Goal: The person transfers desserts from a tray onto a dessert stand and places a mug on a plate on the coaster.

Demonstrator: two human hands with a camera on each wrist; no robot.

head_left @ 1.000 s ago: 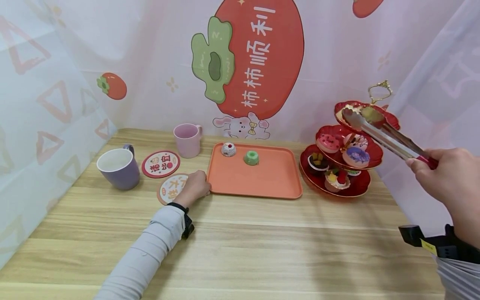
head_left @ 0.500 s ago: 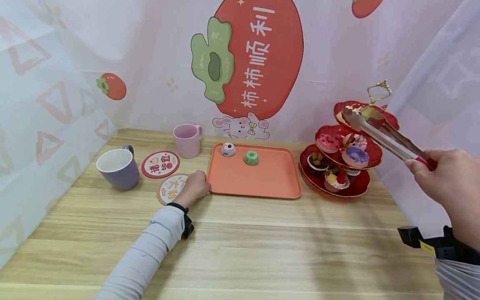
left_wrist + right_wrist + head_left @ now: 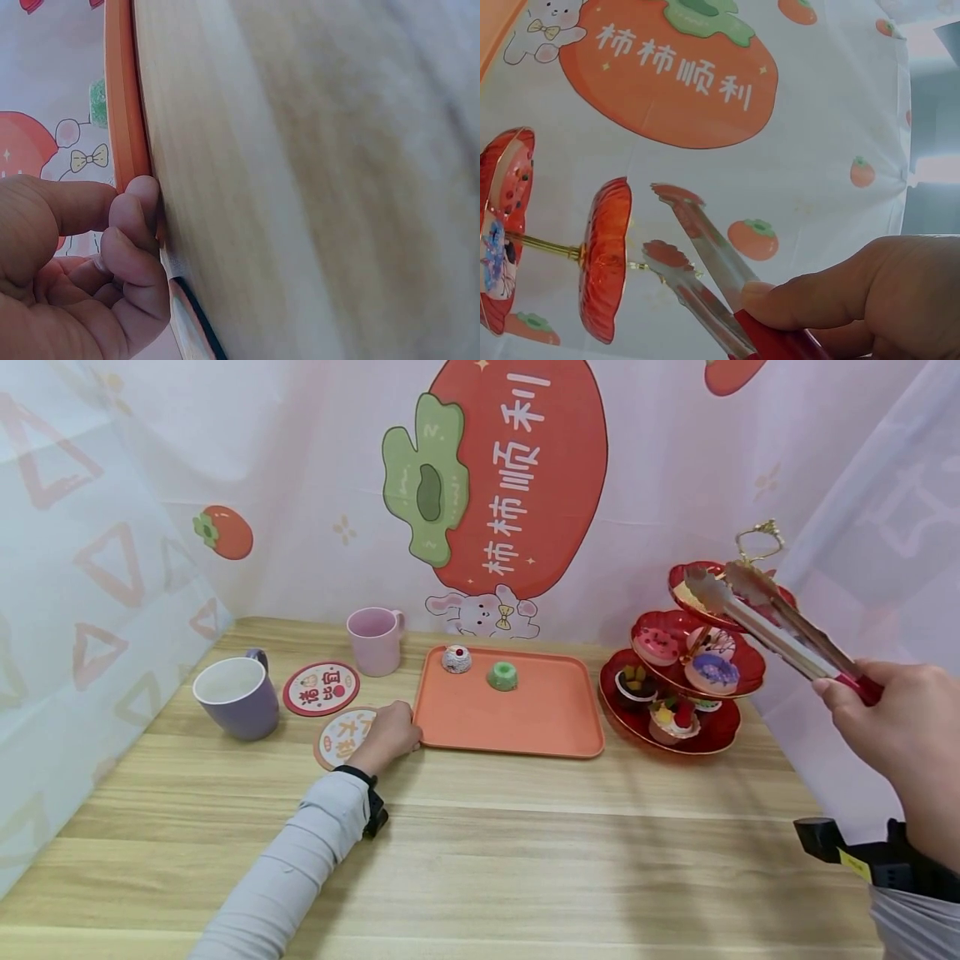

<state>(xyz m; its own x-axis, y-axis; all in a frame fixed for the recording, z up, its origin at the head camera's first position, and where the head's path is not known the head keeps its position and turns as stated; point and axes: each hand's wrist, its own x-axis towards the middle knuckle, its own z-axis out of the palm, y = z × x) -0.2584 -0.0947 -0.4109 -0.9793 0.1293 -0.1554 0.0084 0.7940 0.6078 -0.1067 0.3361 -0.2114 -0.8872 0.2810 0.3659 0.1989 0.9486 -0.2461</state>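
My left hand (image 3: pixel 390 735) pinches the front left corner of the orange tray (image 3: pixel 517 718) between thumb and fingers. In the left wrist view the fingers are curled at the edge of the tray (image 3: pixel 127 97). My right hand (image 3: pixel 900 718) grips metal tongs (image 3: pixel 776 639) by their red handle. The tongs' tips are spread, with nothing between them, and overlap the top tier of a red three-tier cake stand (image 3: pixel 682 606) in the head view. A pale, cream-coloured piece (image 3: pixel 697 597) shows on that tier, partly hidden by the tongs.
On the tray sit a small white cake (image 3: pixel 456 658) and a green ring-shaped cake (image 3: pixel 502 675). Several cakes, including a purple-topped one (image 3: pixel 711 673), fill the lower tiers. Left stand a purple mug (image 3: pixel 243 706), a pink mug (image 3: pixel 375 643) and two round coasters (image 3: pixel 322 687).
The tongs' tips have spread further apart over the top tier, the far one moving up a little. My left hand stays at the tray corner.
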